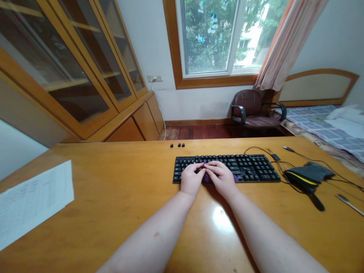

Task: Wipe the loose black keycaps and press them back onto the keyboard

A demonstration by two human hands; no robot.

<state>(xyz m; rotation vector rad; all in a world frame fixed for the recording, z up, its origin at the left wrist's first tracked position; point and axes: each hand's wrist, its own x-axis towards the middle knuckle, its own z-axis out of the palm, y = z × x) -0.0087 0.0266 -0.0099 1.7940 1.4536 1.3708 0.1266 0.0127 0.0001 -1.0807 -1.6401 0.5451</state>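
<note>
A black keyboard (pixel 257 168) lies lengthwise on the wooden desk, under both hands. My left hand (pixel 191 179) is over its left half, fingertips pinched on a bit of purple cloth (pixel 235 178). Opposite it, my right hand (pixel 222 177) pinches the same cloth, so the fingertips of both hands meet. The rest of the cloth hangs below the fingers and spreads onto the keys. Whether a small part is wrapped in the cloth is hidden. Beyond the keyboard sit three loose black keycaps, one keycap (pixel 171 145) apart from a close pair (pixel 181 145).
Right of the keyboard are a dark grey pouch (pixel 308 174) with a yellow stripe, cables with a USB plug (pixel 288 149), and a toothbrush-like stick (pixel 349 204). Printed papers (pixel 36 201) lie at the left. Past the desk's far edge stands a brown armchair (pixel 253 110).
</note>
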